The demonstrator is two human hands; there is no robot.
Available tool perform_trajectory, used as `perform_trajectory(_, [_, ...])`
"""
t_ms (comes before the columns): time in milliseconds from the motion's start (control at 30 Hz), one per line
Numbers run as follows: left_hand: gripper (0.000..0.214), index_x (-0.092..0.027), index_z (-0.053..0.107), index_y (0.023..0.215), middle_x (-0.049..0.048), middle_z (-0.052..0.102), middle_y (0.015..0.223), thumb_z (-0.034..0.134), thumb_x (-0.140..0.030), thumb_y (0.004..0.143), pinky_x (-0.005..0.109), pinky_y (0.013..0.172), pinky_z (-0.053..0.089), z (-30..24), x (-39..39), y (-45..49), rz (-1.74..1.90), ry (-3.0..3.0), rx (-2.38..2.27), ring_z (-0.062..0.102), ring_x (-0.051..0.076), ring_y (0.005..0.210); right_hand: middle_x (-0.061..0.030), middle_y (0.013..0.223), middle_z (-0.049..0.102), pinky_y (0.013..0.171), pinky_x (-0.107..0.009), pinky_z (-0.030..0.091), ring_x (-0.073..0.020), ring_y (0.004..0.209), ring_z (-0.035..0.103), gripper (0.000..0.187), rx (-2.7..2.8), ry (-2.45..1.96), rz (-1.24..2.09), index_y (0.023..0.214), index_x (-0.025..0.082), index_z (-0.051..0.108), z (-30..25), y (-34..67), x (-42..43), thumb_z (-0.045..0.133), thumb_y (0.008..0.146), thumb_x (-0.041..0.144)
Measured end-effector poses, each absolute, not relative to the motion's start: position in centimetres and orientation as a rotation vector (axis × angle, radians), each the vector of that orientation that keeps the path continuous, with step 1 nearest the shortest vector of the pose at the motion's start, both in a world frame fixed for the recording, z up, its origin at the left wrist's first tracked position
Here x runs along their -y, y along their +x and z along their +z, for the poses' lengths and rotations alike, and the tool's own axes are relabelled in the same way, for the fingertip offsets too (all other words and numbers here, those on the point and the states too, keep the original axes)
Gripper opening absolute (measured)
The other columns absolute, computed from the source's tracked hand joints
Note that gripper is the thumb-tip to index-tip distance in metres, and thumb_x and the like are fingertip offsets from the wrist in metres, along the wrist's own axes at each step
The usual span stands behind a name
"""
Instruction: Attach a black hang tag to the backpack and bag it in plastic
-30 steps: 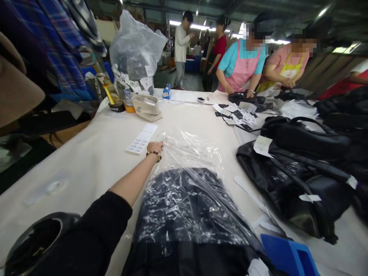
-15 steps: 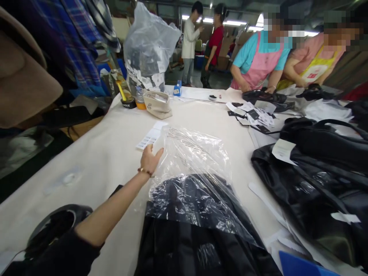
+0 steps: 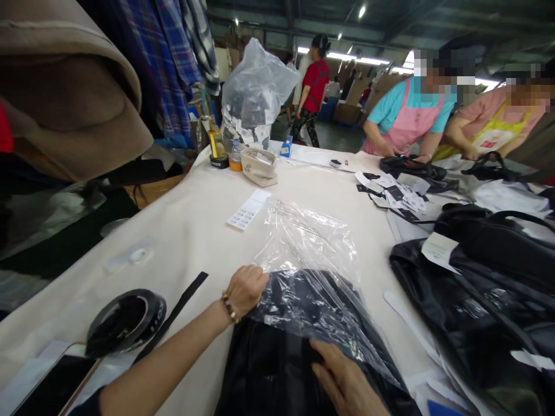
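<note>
A black bag lies in front of me, its far part inside a clear plastic bag. My left hand is closed on the left edge of the plastic, beside the black bag's upper left side. Low over the black bag, my right hand has its thumb and fingers curled against the black material, below the plastic's lower edge. The far end of the plastic lies loose on the pale table. Left of it is a white sheet of printed stickers.
At left lie a roll of black tape, a black strip and a phone-like dark slab. More black bags and a heap of tags are at right. A beige pouch stands farther back. Two co-workers handle bags opposite.
My left hand has drawn back from near the sticker sheet and closed on the plastic's edge. My right hand has come into view on the black bag. The view has shifted.
</note>
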State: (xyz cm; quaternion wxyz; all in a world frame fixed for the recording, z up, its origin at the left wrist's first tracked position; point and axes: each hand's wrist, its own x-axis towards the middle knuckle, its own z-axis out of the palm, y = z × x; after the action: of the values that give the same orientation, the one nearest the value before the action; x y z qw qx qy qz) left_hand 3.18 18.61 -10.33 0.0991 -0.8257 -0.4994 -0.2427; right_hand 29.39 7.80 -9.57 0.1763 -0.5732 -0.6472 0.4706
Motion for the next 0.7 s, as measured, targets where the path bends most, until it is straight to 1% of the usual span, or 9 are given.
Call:
perform_trajectory(67, [0.026, -0.018, 0.053, 0.058, 0.0, 0.053, 0.053, 0.044, -0.012, 0.082, 0.03, 0.052, 0.03, -9.6, -21.3, 3.8, -0.727, -2.441, 1.568, 0.046, 0.014, 0.053, -0.0104, 0.115, 0.063, 0.096, -0.043, 0.046, -0.0222, 0.101, 0.061, 0.048, 1.885, -1.622, 1.258, 0.122, 0.02, 0.05, -9.6, 28.5, -12.1, 0.046, 0.08, 0.042])
perform_trajectory(133, [0.024, -0.018, 0.055, 0.063, -0.0002, 0.057, 0.057, 0.043, -0.018, 0.084, 0.029, 0.05, 0.03, -9.1, -23.0, 4.4, -0.751, -2.405, 1.703, 0.049, 0.013, 0.053, -0.0132, 0.124, 0.058, 0.095, -0.044, 0.047, -0.0225, 0.107, 0.059, 0.056, 1.82, -1.629, 1.149, 0.131, 0.018, 0.039, -9.7, 28.4, -15.5, 0.043, 0.081, 0.044])
perform_trajectory(233, [0.025, -0.018, 0.056, 0.073, 0.0, 0.063, 0.068, 0.037, -0.024, 0.089, 0.025, 0.055, 0.037, -8.8, -22.8, 4.9, -0.816, -2.341, 1.871, 0.056, 0.011, 0.061, -0.0151, 0.144, 0.035, 0.103, -0.049, 0.039, -0.0273, 0.128, 0.04, 0.062, 1.764, -1.686, 0.926, 0.13, 0.018, 0.04, -10.6, 29.3, -18.2, 0.047, 0.077, 0.049])
perform_trajectory(267, [0.026, -0.018, 0.056, 0.075, -0.0003, 0.064, 0.07, 0.036, -0.025, 0.09, 0.024, 0.058, 0.039, -8.9, -22.0, 4.9, -0.837, -2.336, 1.897, 0.057, 0.01, 0.064, -0.0155, 0.144, 0.033, 0.105, -0.051, 0.036, -0.0286, 0.13, 0.036, 0.06, 1.796, -1.694, 0.863, 0.127, 0.016, 0.043, -11.0, 29.6, -18.3, 0.047, 0.077, 0.049])
perform_trajectory(300, [0.026, -0.018, 0.056, 0.076, -0.0007, 0.064, 0.07, 0.035, -0.025, 0.09, 0.023, 0.06, 0.041, -9.0, -20.8, 5.0, -0.854, -2.342, 1.908, 0.058, 0.009, 0.065, -0.0157, 0.143, 0.036, 0.105, -0.051, 0.036, -0.0286, 0.13, 0.036, 0.057, 1.849, -1.682, 0.808, 0.125, 0.016, 0.046, -11.4, 29.9, -18.0, 0.046, 0.078, 0.048])
perform_trajectory(400, [0.029, -0.019, 0.056, 0.075, -0.0011, 0.062, 0.064, 0.034, -0.029, 0.09, 0.022, 0.058, 0.043, -10.2, -16.1, 4.7, -0.904, -2.422, 1.847, 0.058, 0.009, 0.06, -0.0115, 0.132, 0.051, 0.099, -0.045, 0.046, -0.0239, 0.122, 0.048, 0.042, 2.064, -1.501, 0.538, 0.12, 0.02, 0.052, -12.9, 30.3, -15.5, 0.044, 0.083, 0.041])
perform_trajectory(500, [0.028, -0.018, 0.058, 0.085, 0.0007, 0.064, 0.066, 0.038, -0.037, 0.088, 0.026, 0.059, 0.046, -11.6, -13.3, 3.6, -0.964, -2.644, 1.627, 0.058, 0.013, 0.062, -0.0069, 0.121, 0.061, 0.088, -0.041, 0.055, -0.0226, 0.11, 0.058, 0.037, 2.292, -1.27, 0.156, 0.118, 0.025, 0.053, -14.6, 30.3, -13.1, 0.049, 0.082, 0.034])
perform_trajectory(600, [0.032, -0.02, 0.059, 0.094, 0.004, 0.067, 0.082, 0.033, -0.038, 0.088, 0.029, 0.074, 0.051, -12.7, -15.8, 1.6, -0.948, -2.465, 2.02, 0.061, 0.015, 0.078, -0.0061, 0.12, 0.062, 0.085, -0.041, 0.056, -0.0246, 0.11, 0.058, 0.039, 2.442, -1.168, -0.082, 0.118, 0.025, 0.054, -16.6, 30.7, -12.7, 0.052, 0.08, 0.031])
perform_trajectory(700, [0.033, -0.014, 0.056, 0.102, 0.0118, 0.065, 0.097, 0.031, -0.028, 0.086, 0.036, 0.087, 0.049, -13.1, -21.9, -0.7, -0.885, -2.072, 2.406, 0.06, 0.02, 0.093, -0.006, 0.123, 0.06, 0.086, -0.039, 0.055, -0.0245, 0.112, 0.057, 0.039, 2.501, -1.182, -0.152, 0.119, 0.026, 0.054, -18.4, 31.4, -13.6, 0.052, 0.081, 0.031])
